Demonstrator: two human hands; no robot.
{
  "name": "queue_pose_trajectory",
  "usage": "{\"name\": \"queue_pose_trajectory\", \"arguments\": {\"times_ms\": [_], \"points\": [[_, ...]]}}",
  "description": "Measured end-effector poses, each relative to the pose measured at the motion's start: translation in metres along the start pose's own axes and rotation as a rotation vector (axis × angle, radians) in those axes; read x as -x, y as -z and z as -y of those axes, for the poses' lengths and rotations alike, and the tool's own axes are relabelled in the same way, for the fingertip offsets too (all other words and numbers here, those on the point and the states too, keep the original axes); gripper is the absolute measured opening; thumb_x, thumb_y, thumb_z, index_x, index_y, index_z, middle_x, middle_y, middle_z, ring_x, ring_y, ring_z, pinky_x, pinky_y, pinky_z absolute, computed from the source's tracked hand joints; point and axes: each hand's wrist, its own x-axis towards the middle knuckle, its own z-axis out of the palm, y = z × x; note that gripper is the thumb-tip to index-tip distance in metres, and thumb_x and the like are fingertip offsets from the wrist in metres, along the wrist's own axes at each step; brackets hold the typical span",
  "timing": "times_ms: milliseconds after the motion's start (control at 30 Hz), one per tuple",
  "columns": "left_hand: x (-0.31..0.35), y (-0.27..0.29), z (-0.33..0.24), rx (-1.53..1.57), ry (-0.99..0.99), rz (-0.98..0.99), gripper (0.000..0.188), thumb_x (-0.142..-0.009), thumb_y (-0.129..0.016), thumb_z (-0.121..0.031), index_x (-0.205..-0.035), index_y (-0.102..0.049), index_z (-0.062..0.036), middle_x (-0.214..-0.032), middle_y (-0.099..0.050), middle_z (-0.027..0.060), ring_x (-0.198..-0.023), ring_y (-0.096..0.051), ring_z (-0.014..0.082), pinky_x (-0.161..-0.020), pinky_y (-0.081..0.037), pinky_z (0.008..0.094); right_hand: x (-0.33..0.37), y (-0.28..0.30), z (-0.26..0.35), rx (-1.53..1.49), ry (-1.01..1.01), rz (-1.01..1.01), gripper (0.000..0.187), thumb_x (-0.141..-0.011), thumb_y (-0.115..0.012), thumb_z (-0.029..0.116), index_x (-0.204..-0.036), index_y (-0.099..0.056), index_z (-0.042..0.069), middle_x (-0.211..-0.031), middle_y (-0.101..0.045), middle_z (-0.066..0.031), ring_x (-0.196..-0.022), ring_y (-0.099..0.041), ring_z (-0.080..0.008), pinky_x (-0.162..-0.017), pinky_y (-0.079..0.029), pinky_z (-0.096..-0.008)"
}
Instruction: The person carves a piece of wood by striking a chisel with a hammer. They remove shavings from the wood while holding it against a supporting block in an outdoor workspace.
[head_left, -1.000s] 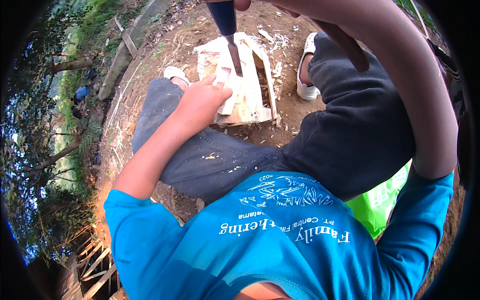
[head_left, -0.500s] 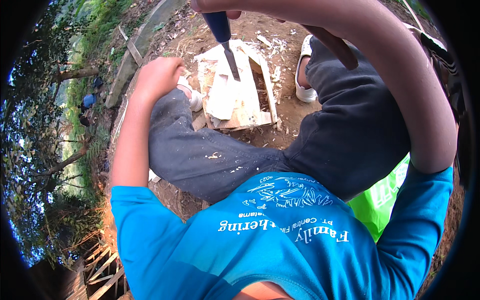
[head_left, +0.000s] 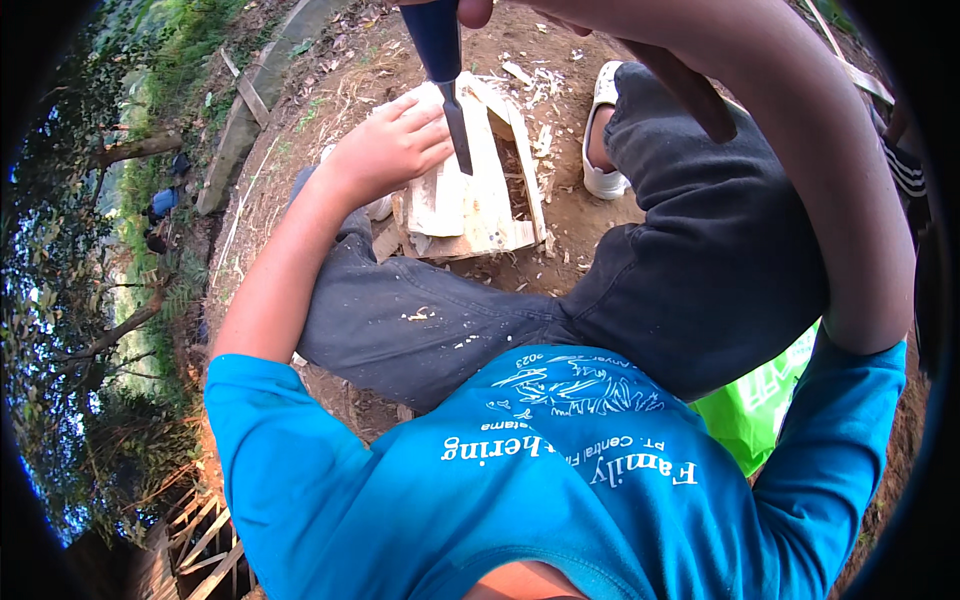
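Observation:
My left hand [head_left: 392, 148] lies over the left part of a pale wooden piece [head_left: 440, 208], palm down with fingers stretched out; contact under the palm is hidden. That piece rests on a low wooden block or stand [head_left: 490, 225] between my feet. At the top edge my right hand [head_left: 474, 12] is mostly cut off, with a fingertip against the dark blue handle of a chisel [head_left: 437, 45]. The chisel's metal blade points down in front of the wood. A brown wooden handle [head_left: 690, 95] sticks out below my right forearm; its other end is hidden.
Wood shavings [head_left: 540, 85] litter the dirt around the stand. My light shoe [head_left: 605, 130] is to its right. A bright green bag [head_left: 755, 405] lies by my right side. A beam [head_left: 250, 110] and plants border the left.
My left hand has moved right from beside the stand onto the wooden piece, and its curled fingers have straightened. The chisel stays near the same place in my right hand.

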Motion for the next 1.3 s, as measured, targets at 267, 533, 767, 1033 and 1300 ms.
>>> {"name": "queue_pose_trajectory", "arguments": {"times_ms": [267,533,767,1033,1300], "points": [[0.027,-0.012,-0.02,0.35,0.452,0.239,0.072,-0.074,-0.068,-0.074,-0.067,-0.067,-0.0018,-0.062,-0.063,0.0186,-0.061,-0.066,0.0368,-0.059,-0.053,0.0455,0.0,-0.029,-0.032,0.073,0.351,-0.161,0.033,-0.087,-0.063,0.028,-0.099,-0.065,-0.003,-0.083,-0.068,-0.0095,-0.077,-0.066,-0.0155,-0.074,-0.054,-0.0312],[0.004,-0.003,-0.019,0.572,0.64,0.32,0.082,-0.078,-0.062,-0.081,-0.097,-0.073,-0.0023,-0.08,-0.071,0.0168,-0.082,-0.072,0.0334,-0.072,-0.056,0.0446,-0.021,-0.039,-0.04,-0.064,0.259,-0.068,0.026,-0.087,-0.065,0.02,-0.102,-0.066,-0.002,-0.086,-0.069,-0.0089,-0.082,-0.068,-0.0129,-0.078,-0.054,-0.0284],[0.016,-0.03,-0.023,0.857,0.498,0.231,0.078,-0.074,-0.082,-0.058,-0.12,-0.055,-0.0011,-0.109,-0.064,0.0228,-0.099,-0.065,0.0386,-0.082,-0.052,0.0466,-0.025,-0.053,-0.032,0.051,0.191,-0.125,0.051,-0.088,-0.069,0.019,-0.128,-0.057,-0.01,-0.086,-0.069,-0.0085,-0.079,-0.068,-0.0117,-0.069,-0.051,-0.0245],[-0.003,-0.026,-0.051,1.076,0.682,0.161,0.071,-0.071,-0.089,-0.04,-0.115,-0.049,-0.0016,-0.097,-0.064,0.0228,-0.101,-0.066,0.0382,-0.085,-0.051,0.0473,-0.038,-0.027,-0.043,-0.066,0.134,0.088,0.035,-0.088,-0.066,0.024,-0.112,-0.066,-0.002,-0.08,-0.07,-0.0057,-0.067,-0.062,-0.0079,-0.059,-0.046,-0.0231],[0.013,-0.016,-0.027,0.499,0.948,-0.043,0.079,-0.085,-0.075,-0.046,-0.143,-0.043,-0.0017,-0.121,-0.061,0.0209,-0.108,-0.065,0.0351,-0.091,-0.054,0.0447,-0.032,-0.031,-0.046,-0.05,0.164,0.026,0.032,-0.087,-0.066,0.025,-0.108,-0.068,0.001,-0.079,-0.069,-0.0055,-0.059,-0.057,-0.0066,-0.05,-0.042,-0.0227]]}}
